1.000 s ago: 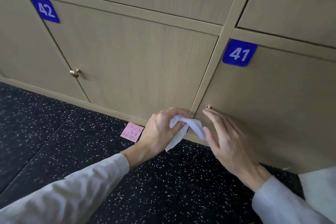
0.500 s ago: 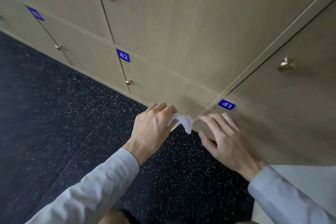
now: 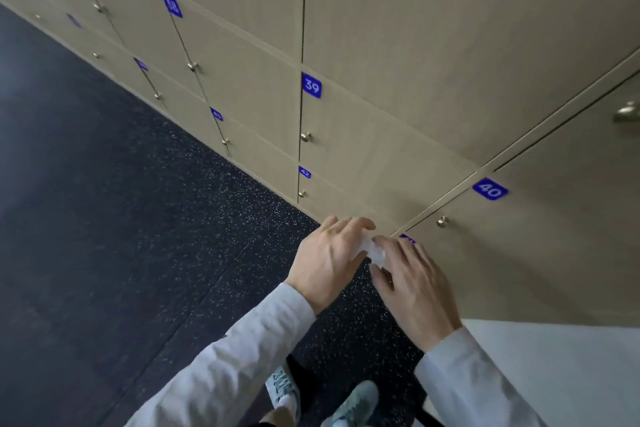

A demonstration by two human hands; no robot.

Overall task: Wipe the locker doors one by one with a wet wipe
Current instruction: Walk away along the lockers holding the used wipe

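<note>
Backs up, the left hand [image 3: 329, 253] pinches the wet wipe [image 3: 375, 250]; the right hand [image 3: 412, 277] hovers slack-fingered just beside it.

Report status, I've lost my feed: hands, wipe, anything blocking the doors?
Left hand grips wet wipe; right hand open, fingers touching it. Wipe bunched between hands, near door 40. Nothing seen blocking doors.

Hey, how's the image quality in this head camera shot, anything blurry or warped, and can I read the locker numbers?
Head view: soft, even light with no glare; the wide-angle lens bows the locker seams. Head view again: plate 39 and plate 40 read clearly, plate 38 is smeared, the wet wipe is a blurred white patch, and the knob at the right edge is soft.
</note>
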